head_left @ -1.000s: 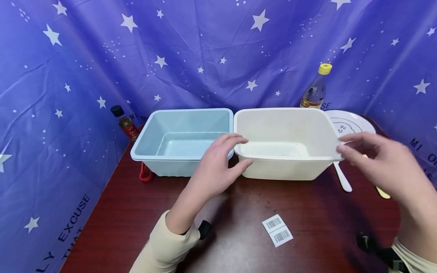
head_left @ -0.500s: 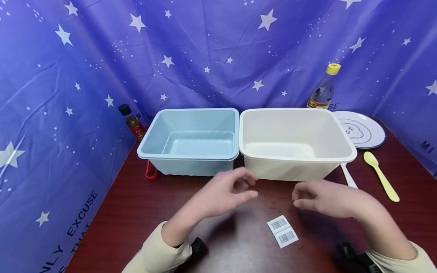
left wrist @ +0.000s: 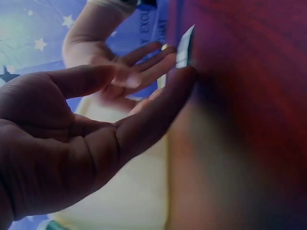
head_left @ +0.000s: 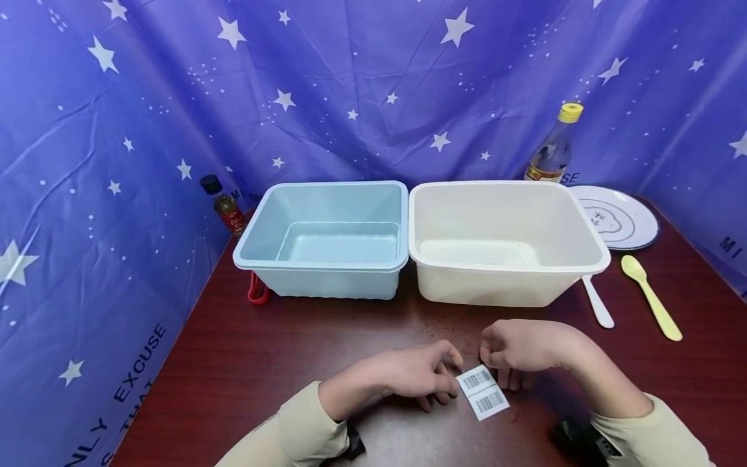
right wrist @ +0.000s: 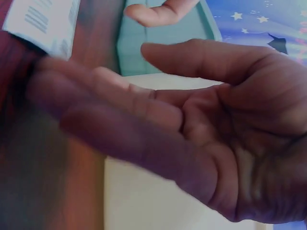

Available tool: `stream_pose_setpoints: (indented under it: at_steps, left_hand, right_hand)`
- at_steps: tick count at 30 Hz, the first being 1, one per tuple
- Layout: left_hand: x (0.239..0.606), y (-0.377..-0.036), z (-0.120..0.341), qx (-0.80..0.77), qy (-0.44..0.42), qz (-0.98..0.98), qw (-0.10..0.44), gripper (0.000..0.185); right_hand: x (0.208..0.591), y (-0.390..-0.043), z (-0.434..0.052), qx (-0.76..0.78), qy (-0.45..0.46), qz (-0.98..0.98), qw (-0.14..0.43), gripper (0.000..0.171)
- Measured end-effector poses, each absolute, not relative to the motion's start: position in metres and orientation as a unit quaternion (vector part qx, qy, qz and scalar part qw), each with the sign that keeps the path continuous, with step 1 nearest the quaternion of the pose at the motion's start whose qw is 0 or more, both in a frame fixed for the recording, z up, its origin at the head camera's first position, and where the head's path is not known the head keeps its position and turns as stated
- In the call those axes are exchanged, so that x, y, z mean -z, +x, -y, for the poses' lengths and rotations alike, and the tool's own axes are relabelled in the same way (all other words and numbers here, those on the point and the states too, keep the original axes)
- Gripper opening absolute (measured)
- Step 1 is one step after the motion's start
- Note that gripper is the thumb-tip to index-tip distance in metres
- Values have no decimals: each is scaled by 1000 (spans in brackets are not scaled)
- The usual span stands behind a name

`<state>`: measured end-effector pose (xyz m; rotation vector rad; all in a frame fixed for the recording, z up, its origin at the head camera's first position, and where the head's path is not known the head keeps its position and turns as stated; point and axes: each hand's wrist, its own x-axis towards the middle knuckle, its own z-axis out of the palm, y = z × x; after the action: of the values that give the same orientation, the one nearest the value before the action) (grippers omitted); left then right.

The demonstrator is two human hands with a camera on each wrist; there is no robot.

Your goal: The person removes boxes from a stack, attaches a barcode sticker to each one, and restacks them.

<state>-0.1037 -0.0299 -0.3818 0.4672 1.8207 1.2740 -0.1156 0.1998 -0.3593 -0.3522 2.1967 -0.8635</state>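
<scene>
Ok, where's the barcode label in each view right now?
Head: barcode label lies low and centre on the table, between the left hand and right hand.
Left wrist: top centre, seen edge-on at a fingertip.
Right wrist: top left corner.
Shared landmark: the white tub, pale behind the palms in both wrist views.

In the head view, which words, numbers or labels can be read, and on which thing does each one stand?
"EXCUSE", with partial "LY" and "THAT" below: blue star curtain, lower left.
"SE": curtain beside the yellow-capped bottle.
"MI": curtain, right edge.
Barcode stickers between the left hand and right hand: bars only, digits too small.
Bottle label, small dark bottle label, plate marking: too small to read.
</scene>
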Motion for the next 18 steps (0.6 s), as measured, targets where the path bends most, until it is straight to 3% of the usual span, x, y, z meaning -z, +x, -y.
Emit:
stream_pose_setpoints:
  at_steps: [6,18]
  left_hand:
    - [391,-103,23,-559,147,-686,441,34]
    - [403,-117,21,-631,94,-684,355,31]
  right_hand:
    - [366,-119,-198,361,-108,-845,378,6]
    - [375,-131,-201,438,-114,-814,363,14]
